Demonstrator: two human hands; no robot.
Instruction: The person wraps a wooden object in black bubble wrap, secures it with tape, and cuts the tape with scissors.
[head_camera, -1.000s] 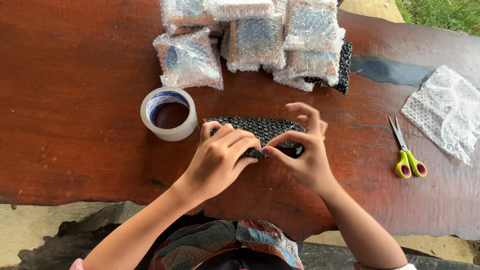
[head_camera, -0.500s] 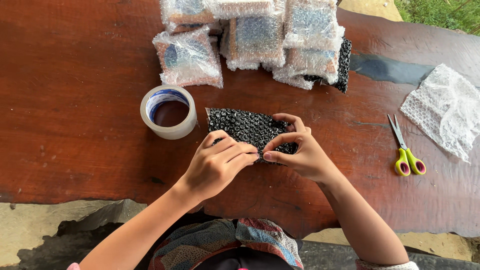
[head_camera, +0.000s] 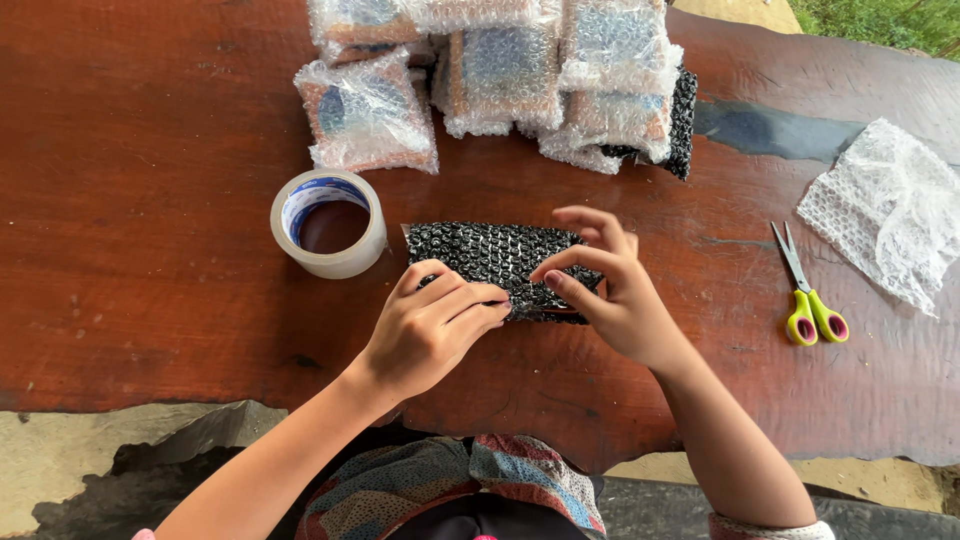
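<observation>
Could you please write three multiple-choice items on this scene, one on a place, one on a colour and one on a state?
1. Where does the tape roll lie?
A. to the left of the black bubble-wrap packet
B. beside the scissors
C. on top of the clear-wrapped bundles

2. What colour are the scissors' handles?
A. red
B. yellow-green with pink inside
C. black

3. How does the black packet stand now?
A. lying untouched
B. lifted clear of the wooden table
C. lying on the table, pressed by both hands

Answers:
1. A, the roll sits just left of the packet, the scissors far to the right.
2. B, both loops show those colours.
3. C, the left hand and the right hand have fingers on its near edge.
</observation>
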